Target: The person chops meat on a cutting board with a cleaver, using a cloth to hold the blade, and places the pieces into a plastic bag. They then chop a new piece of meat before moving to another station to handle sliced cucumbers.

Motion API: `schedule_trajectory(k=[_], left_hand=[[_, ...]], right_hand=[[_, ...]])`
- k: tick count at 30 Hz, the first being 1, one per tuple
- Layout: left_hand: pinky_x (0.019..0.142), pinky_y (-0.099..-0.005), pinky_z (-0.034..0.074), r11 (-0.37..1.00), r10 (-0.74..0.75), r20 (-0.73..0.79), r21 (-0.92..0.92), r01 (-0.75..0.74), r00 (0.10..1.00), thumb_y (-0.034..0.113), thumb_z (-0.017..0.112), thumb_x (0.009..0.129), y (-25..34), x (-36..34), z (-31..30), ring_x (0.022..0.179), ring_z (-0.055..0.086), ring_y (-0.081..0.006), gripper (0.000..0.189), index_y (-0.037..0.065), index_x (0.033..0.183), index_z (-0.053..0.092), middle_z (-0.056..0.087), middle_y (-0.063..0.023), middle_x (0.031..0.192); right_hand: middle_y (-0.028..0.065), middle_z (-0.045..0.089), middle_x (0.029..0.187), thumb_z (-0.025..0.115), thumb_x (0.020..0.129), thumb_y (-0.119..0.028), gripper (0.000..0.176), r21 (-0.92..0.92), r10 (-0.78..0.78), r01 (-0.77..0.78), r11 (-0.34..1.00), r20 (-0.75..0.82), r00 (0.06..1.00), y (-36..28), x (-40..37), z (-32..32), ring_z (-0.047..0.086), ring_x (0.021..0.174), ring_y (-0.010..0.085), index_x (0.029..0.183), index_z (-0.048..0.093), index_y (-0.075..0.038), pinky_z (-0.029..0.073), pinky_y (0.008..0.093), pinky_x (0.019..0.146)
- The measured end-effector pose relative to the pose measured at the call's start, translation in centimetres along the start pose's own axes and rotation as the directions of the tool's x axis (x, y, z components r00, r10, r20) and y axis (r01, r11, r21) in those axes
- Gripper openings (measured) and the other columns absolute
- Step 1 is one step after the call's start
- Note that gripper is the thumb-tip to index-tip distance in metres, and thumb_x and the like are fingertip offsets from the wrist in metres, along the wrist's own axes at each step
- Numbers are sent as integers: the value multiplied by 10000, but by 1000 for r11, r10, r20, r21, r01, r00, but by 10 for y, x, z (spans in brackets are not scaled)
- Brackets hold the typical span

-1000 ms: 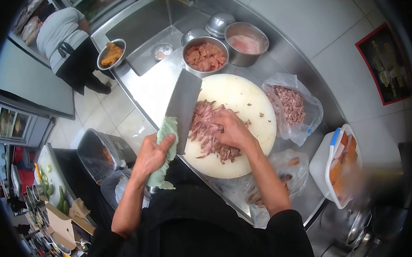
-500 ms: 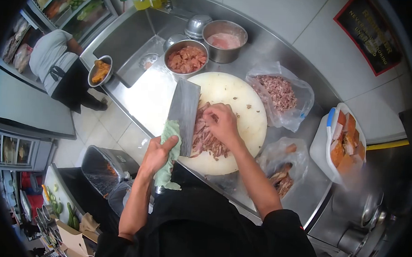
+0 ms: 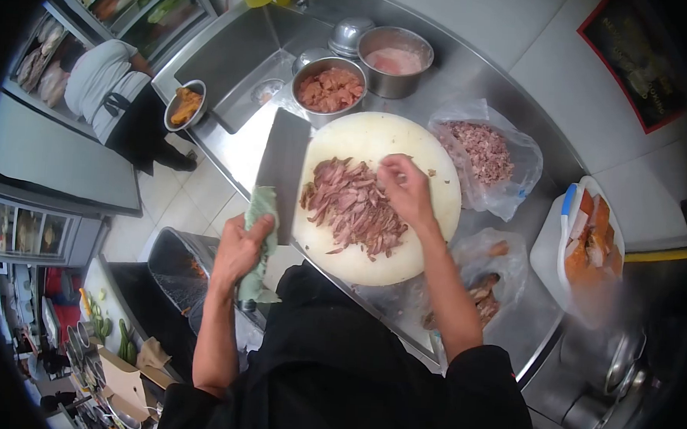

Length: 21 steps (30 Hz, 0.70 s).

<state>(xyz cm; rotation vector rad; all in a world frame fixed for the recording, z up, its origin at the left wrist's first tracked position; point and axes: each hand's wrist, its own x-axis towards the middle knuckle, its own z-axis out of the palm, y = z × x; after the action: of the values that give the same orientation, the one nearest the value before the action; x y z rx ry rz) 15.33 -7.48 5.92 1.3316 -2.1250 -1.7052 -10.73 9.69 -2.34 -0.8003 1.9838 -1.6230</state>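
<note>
My left hand is closed around the handle of a cleaver, with a green cloth wrapped at the grip. The broad blade is held beside the left edge of a round white cutting board. A pile of sliced cooked meat lies loosely spread across the board. Over the pile's right side is my right hand, its fingers curled inward; whatever they may hold is hidden.
Behind the board stand a bowl of raw meat pieces and a pot of pinkish liquid. Bags of diced meat and meat chunks lie right. A white container stands farther right. A co-worker bends at the fridge.
The cleaver has moved left, off the meat and away from my right hand. My right hand has lifted from the slices toward the right, and more of the pile shows. The view has shifted slightly.
</note>
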Motion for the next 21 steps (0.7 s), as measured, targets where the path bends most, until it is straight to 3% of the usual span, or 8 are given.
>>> schedule_trajectory(k=[1,2,4,7,10,17,19,21], left_hand=[[569,-321,466,995,59,-73,82,-53,996,296,601,980,-3,-1,-6,590,600,-159,355,-45,939,690,662,-70,691],[624,-331,478,991,31,-110,133,-16,993,284,595,975,-3,-4,-12,650,618,-162,349,-53,958,685,679,-86,717],[627,-330,482,984,3,-145,177,23,989,281,598,971,-1,-11,-13,656,621,-157,348,-56,952,684,679,-91,719],[647,-368,499,976,-11,-180,211,49,984,279,605,955,-22,-14,-9,652,649,-205,348,-60,958,683,682,-141,710],[737,-466,515,930,33,-160,366,28,987,301,594,948,-28,-16,1,763,686,-425,355,-39,995,681,668,-279,777],[746,-588,499,768,186,-156,639,-45,970,282,584,944,-22,-15,36,802,646,-510,307,-16,962,653,661,-310,787],[725,-588,505,762,202,-135,644,-69,970,264,587,938,-23,-6,44,790,648,-509,272,-5,933,631,655,-316,766],[702,-579,510,695,293,-129,709,-118,947,253,590,934,-26,7,50,767,654,-499,266,-10,947,626,650,-314,741]], right_hand=[[108,678,984,743,877,-188,287,-264,-151,120,957,-101,983,-1,-7,-9,633,961,232,1105,663,-35,511,358,848],[108,678,984,743,877,-188,287,-257,-146,117,959,-94,985,0,-16,-15,633,961,232,1105,663,-35,511,358,848],[137,643,1058,770,843,-272,343,-574,-447,311,757,-109,888,1,-36,-20,566,1074,340,1109,677,-75,451,453,955],[167,564,1288,790,815,-301,438,-561,-457,405,722,54,888,-4,-70,6,478,1222,393,1189,666,-109,365,533,1053],[176,457,1444,808,781,-379,586,-614,-446,486,622,232,864,-15,-100,36,378,1340,414,1286,631,-141,277,614,1096],[179,358,1535,807,709,-563,825,-831,-392,311,461,123,912,26,-82,52,257,1438,435,1388,558,-167,201,670,1124],[205,327,1551,815,701,-594,898,-744,-304,210,634,10,953,5,-81,39,216,1454,463,1413,528,-129,194,683,1131],[253,272,1564,836,668,-619,1034,-747,-291,165,644,-40,956,7,-84,26,190,1450,506,1459,454,-72,186,680,1146]])
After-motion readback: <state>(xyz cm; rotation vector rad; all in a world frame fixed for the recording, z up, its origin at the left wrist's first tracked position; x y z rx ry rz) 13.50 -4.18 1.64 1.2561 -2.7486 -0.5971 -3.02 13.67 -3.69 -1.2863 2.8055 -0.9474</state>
